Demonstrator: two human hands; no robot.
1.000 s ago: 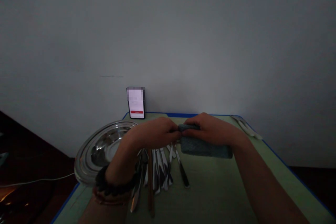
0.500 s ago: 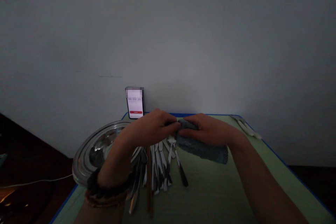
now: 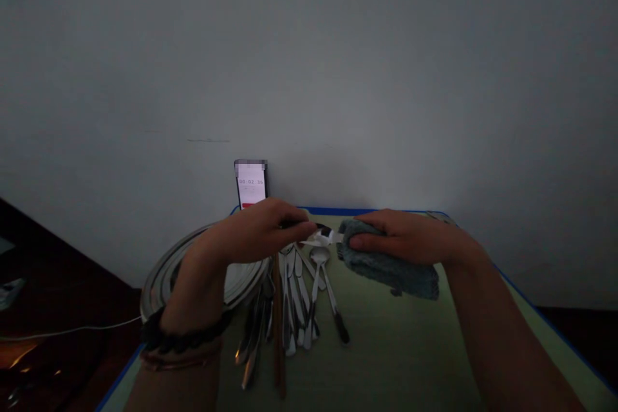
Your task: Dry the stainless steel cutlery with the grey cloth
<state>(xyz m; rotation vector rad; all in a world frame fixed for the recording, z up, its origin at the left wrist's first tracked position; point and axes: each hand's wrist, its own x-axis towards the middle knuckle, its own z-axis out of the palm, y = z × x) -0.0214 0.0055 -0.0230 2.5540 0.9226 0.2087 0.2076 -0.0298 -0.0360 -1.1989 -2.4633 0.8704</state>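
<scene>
Green table (image 3: pixel 410 347) (blue-edged), bare grey wall (image 3: pixel 338 77) — right hand (image 3: pixel 405 238) holding cloth (image 3: pixel 396 270)

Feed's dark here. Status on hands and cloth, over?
Left hand pinches utensil. Right hand grips cloth against its end. Cutlery pile lies below hands.

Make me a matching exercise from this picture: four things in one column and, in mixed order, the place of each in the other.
1 phone
2 cloth
3 bowl
4 utensil

a in the right hand
b in the left hand
c against the wall
d left of the cutlery pile

Pairs: 1-c, 2-a, 3-d, 4-b
</scene>
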